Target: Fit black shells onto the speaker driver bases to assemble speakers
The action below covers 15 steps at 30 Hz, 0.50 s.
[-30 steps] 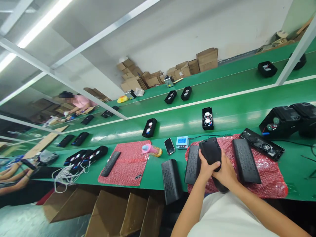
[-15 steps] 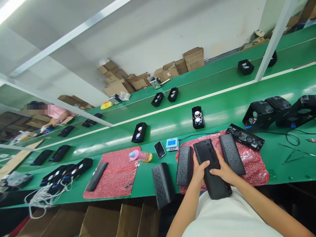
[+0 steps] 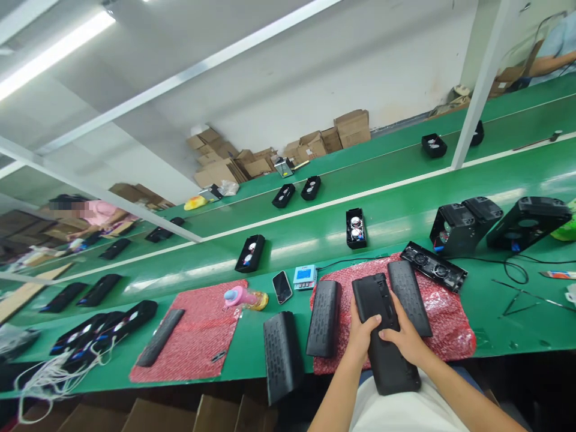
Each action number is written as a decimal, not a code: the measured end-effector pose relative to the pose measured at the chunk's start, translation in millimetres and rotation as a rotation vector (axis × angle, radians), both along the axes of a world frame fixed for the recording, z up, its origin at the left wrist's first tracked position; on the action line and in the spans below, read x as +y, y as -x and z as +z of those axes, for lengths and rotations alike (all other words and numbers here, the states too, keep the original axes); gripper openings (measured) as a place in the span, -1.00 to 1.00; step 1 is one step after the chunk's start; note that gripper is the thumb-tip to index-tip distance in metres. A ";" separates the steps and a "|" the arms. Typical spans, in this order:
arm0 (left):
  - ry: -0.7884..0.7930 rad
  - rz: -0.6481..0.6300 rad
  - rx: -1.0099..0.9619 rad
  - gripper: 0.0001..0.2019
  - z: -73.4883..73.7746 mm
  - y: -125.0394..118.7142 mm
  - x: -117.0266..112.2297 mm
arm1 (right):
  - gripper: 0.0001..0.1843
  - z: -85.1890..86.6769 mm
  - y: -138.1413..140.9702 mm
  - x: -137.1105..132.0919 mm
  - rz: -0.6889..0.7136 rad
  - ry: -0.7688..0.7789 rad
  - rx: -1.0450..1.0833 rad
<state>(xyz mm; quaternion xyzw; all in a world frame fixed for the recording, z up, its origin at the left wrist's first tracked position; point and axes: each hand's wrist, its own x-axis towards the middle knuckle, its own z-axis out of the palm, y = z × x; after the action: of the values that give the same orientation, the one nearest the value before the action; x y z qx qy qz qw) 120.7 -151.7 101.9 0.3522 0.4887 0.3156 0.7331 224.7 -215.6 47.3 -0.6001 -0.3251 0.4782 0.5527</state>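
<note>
Both hands hold one black speaker housing [image 3: 390,360] upright in front of my body, its recessed port strip facing me near the top. My left hand [image 3: 363,333] wraps its left side with the thumb across the face. On the opposite edge, my right hand [image 3: 402,333] grips it the same way. A black textured speaker casing [image 3: 324,318] lies just left of my hands on pink bubble wrap [image 3: 450,318]. Another textured casing [image 3: 409,298] rests to the right. Beyond it lies an open speaker panel [image 3: 434,266] with round drivers showing.
Left of me are a textured casing [image 3: 282,354] overhanging the bench edge, a phone [image 3: 282,287], a small blue-screened meter [image 3: 305,276] and a pink-capped bottle [image 3: 245,297]. Open speaker shells [image 3: 356,228] sit on the green belt. Black housings [image 3: 526,222] stand at right. A co-worker [image 3: 105,213] is far left.
My view has tilted up and shifted slightly, so the bench appears lower. A person's arm now shows at the upper right. Both hands keep the same hold on the speaker housing.
</note>
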 end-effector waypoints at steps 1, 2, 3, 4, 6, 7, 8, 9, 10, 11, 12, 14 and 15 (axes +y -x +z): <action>0.000 -0.002 0.002 -0.03 1.0 -3.1 -2.2 | 0.05 -0.7 -2.5 -2.5 0.003 -0.001 0.000; -0.006 -0.003 0.002 -0.04 1.6 -6.3 -4.4 | 0.06 -1.6 -5.2 -5.0 0.007 -0.005 0.003; -0.013 -0.004 0.000 -0.05 1.9 -9.8 -6.4 | 0.06 -2.7 -8.3 -7.4 0.011 -0.011 0.010; -0.018 -0.003 -0.002 -0.05 1.9 -13.4 -8.3 | 0.06 -4.0 -11.5 -9.7 0.015 -0.018 0.020; -0.015 -0.001 -0.012 -0.05 1.5 -20.6 -11.6 | 0.06 -6.6 -18.5 -13.8 0.025 -0.020 0.044; -0.009 0.000 -0.017 -0.04 1.4 -23.9 -13.1 | 0.06 -7.6 -22.5 -15.4 0.030 -0.015 0.051; -0.002 0.001 -0.020 -0.02 1.4 -27.0 -14.5 | 0.07 -8.2 -26.7 -16.6 0.036 -0.009 0.055; 0.002 0.000 -0.024 -0.01 1.6 -29.7 -16.0 | 0.08 -8.3 -31.3 -17.5 0.042 -0.005 0.060; 0.006 -0.001 -0.028 0.00 1.9 -32.1 -17.8 | 0.08 -8.0 -36.3 -18.0 0.048 -0.003 0.069; 0.010 -0.005 -0.032 0.01 2.2 -34.2 -19.9 | 0.08 -7.3 -41.6 -18.3 0.053 -0.002 0.087; 0.016 -0.009 -0.035 0.04 2.6 -36.1 -22.4 | 0.06 -6.2 -47.0 -18.3 0.056 0.001 0.120; 0.037 -0.029 -0.036 0.15 2.9 -39.8 -28.8 | -0.02 -4.0 -57.5 -18.4 0.061 0.022 0.212; 0.053 -0.045 -0.035 0.19 2.6 -41.8 -32.3 | -0.06 -3.2 -62.2 -18.7 0.062 0.037 0.254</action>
<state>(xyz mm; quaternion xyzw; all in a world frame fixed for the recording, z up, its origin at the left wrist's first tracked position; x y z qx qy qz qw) 162.5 -184.0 104.5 0.3381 0.4759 0.2921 0.7575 286.9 -234.3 44.1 -0.5345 -0.2620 0.5731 0.5633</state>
